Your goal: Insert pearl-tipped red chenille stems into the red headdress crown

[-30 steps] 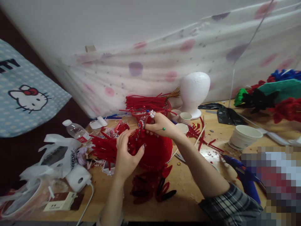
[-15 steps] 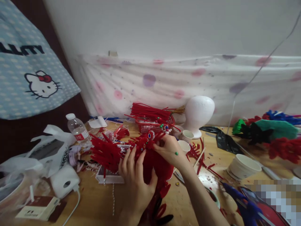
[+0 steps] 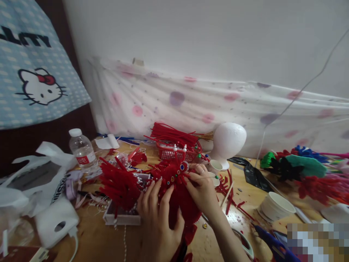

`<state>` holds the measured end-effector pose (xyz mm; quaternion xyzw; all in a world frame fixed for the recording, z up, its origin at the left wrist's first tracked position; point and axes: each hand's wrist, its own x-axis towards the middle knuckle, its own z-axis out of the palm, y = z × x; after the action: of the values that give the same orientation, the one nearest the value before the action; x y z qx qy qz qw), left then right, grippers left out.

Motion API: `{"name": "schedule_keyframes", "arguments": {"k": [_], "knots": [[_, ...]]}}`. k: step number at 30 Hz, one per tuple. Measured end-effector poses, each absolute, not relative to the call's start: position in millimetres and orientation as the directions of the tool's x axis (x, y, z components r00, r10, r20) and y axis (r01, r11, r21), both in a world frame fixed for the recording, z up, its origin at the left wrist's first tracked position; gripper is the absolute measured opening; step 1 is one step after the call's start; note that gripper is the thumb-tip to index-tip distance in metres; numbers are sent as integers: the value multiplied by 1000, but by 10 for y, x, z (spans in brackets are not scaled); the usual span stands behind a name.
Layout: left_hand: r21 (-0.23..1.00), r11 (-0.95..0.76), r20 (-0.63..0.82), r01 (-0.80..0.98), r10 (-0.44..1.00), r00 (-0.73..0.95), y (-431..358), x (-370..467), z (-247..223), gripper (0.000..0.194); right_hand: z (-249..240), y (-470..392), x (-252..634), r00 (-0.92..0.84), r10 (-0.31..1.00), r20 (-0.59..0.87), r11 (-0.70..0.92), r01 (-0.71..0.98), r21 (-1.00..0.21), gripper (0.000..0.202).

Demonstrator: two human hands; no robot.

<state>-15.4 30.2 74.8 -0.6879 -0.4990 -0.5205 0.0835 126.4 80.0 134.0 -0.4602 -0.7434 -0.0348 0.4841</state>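
Observation:
A red fuzzy headpiece (image 3: 188, 203) with a rounded body lies in front of me, set with a blue gem (image 3: 182, 167) and several small coloured stones. My left hand (image 3: 160, 214) is wrapped over its left side, fingertips and thumb against the red surface. On the upper right, my right hand (image 3: 203, 189) pinches the headpiece near the gems; exactly what lies between the fingertips is hidden. A thin stem tipped with a green bead (image 3: 216, 177) crosses the back of that hand. White beads (image 3: 185, 148) stand up on stems at the top.
Left of the hands, red pipe-cleaner pieces (image 3: 118, 185) rest over a white box (image 3: 121, 218). Behind are a red basket (image 3: 166, 154) and a white foam head (image 3: 229, 142). Paper cups (image 3: 276, 205), a blue glue gun (image 3: 272, 243) and scissors (image 3: 247, 247) lie to the right; a water bottle (image 3: 83, 149) stands left.
The view has shifted slightly. The headpiece has tilted, so the white beads on stems now show upright. My right hand has shifted a little against it; my left hand stays on its side.

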Motion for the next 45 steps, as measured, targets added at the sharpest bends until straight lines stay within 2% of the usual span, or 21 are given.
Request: {"name": "schedule_keyframes", "arguments": {"k": [5,10,21,25,34,40,45], "knots": [[420,-513,804,749,594,-44,279,-110,712,46,1150,698,1238,30,608,793,581,664,-471,20],[419,-517,806,747,591,-43,283,-96,697,47,1048,642,1226,95,551,829,549,707,-446,22],[421,-534,803,733,595,-28,268,-87,683,48,901,487,1181,77,492,867,501,790,-354,29],[372,-553,820,746,572,15,289,-113,663,49,902,472,1176,24,481,876,515,801,-304,32],[380,-592,842,710,540,-1,194,-239,720,53,922,503,1126,37,467,883,525,792,-311,30],[341,-587,864,734,504,1,131,-273,730,47,923,518,1105,45,481,875,547,765,-340,36],[300,-597,879,744,476,27,143,-261,728,43,953,530,1101,70,468,881,568,740,-360,29]]}}
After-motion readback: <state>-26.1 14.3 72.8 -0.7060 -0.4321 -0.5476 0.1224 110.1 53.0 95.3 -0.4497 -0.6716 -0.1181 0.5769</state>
